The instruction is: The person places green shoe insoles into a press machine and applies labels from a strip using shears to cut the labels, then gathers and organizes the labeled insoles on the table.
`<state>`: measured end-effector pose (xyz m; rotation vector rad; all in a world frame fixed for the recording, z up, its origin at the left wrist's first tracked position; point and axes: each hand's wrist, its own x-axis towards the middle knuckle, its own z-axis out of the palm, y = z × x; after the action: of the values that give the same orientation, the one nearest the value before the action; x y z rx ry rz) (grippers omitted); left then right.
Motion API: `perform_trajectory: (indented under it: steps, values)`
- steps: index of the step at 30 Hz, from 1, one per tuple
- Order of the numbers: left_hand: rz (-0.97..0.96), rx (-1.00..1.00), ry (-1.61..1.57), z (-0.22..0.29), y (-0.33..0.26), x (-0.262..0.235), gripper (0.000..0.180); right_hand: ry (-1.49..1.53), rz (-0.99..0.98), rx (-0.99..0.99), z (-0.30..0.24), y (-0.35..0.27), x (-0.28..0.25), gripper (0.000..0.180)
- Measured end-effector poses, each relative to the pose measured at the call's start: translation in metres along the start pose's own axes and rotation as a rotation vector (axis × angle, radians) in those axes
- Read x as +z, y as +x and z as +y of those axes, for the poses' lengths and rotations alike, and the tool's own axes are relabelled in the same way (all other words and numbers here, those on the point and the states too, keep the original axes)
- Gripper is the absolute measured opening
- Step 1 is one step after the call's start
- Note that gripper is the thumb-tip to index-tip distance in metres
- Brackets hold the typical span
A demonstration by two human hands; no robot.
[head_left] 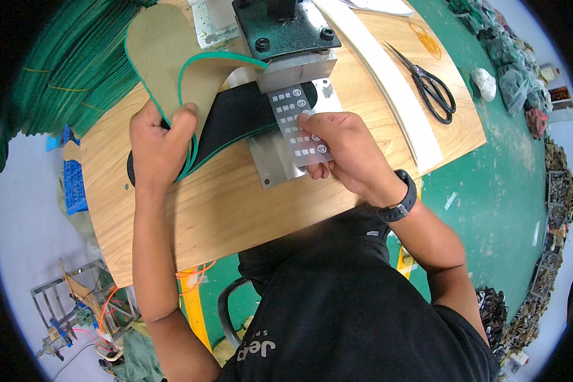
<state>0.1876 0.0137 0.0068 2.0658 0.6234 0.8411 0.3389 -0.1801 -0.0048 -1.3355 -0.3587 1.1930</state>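
My left hand (158, 149) is closed round tan insoles (162, 51) with green edges. One stands up to the far left; another bends over toward the press. A black insole face (235, 111) with a green rim lies beneath them, its far end reaching the metal plate (270, 159). My right hand (353, 153) pinches the near end of a translucent strip of white-printed transfer labels (288, 107) between thumb and fingers. The strip lies across the black insole's end, just in front of the metal block (299, 70) of a press. Its far end meets the block's lower edge.
Black scissors (430, 89) lie at the right of the wooden table (204, 223), beside a long curved white strip (388, 83). Yellow rubber bands (425, 39) lie behind them. A tall stack of green-edged pieces (70, 70) rises at far left, above a blue basket (74, 184).
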Motion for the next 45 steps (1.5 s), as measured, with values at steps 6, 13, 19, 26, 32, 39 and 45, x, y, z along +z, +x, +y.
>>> perform_trajectory:
  steps: [6, 13, 19, 26, 32, 39, 45]
  values:
    - [-0.158, -0.143, 0.171, 0.015, -0.003, 0.005, 0.024, -0.040, 0.010, -0.004, 0.000, 0.004, 0.002, 0.030]
    - [-0.379, 0.144, 0.483, 0.017, 0.002, 0.014, 0.059, 0.032, 0.009, -0.010, -0.001, 0.002, 0.003, 0.029]
    - [-0.267, 0.118, 0.305, 0.010, -0.001, 0.007, 0.038, 0.084, 0.138, -0.202, 0.010, -0.028, -0.005, 0.029]
    - [0.021, -0.111, -0.138, 0.001, 0.002, -0.005, 0.018, 0.117, 0.072, -0.040, 0.009, -0.031, -0.001, 0.030]
    - [0.025, -0.103, -0.172, -0.001, 0.000, -0.004, 0.020, 0.035, -0.024, -0.012, -0.001, 0.005, 0.001, 0.030]
    - [0.021, -0.104, -0.086, 0.007, -0.002, -0.004, 0.018, 0.030, 0.005, 0.016, 0.001, 0.005, 0.000, 0.030]
    - [-0.012, 0.003, -0.081, 0.016, -0.005, 0.006, 0.021, -0.030, -0.013, 0.010, 0.001, 0.010, 0.000, 0.030]
